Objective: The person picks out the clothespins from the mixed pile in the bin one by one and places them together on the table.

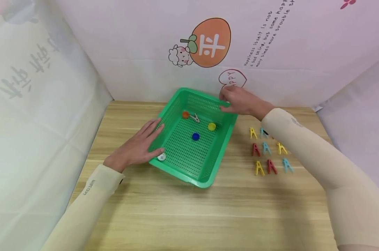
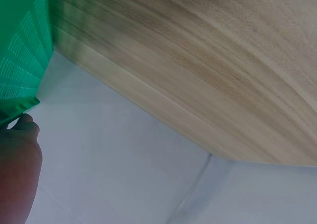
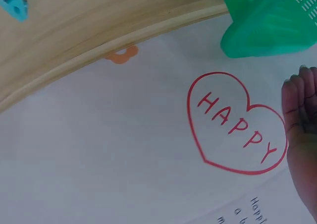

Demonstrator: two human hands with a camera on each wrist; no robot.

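Note:
A green plastic basket (image 1: 205,179) sits at an angle on the wooden table. My left hand (image 1: 137,144) lies at its left rim with fairly straight, spread fingers, the thumb near a white cap (image 1: 161,157) in the front left corner. My right hand (image 1: 242,101) is bent at the far right corner, thumb below the curled fingers. Something small and pale shows between them; I cannot tell whether it is held. Inside lie an orange cap (image 1: 185,115), a whitish clothespin (image 1: 195,118), a yellow cap (image 1: 211,126) and a blue cap (image 1: 195,136).
Right of the basket, several clothespins lie in rows, among them a yellow clothespin (image 1: 259,168), a red clothespin (image 1: 271,167) and a blue clothespin (image 1: 287,165). The right sleeve (image 1: 311,157) hides part of the back row. A printed white wall covering (image 1: 139,76) rises behind the table.

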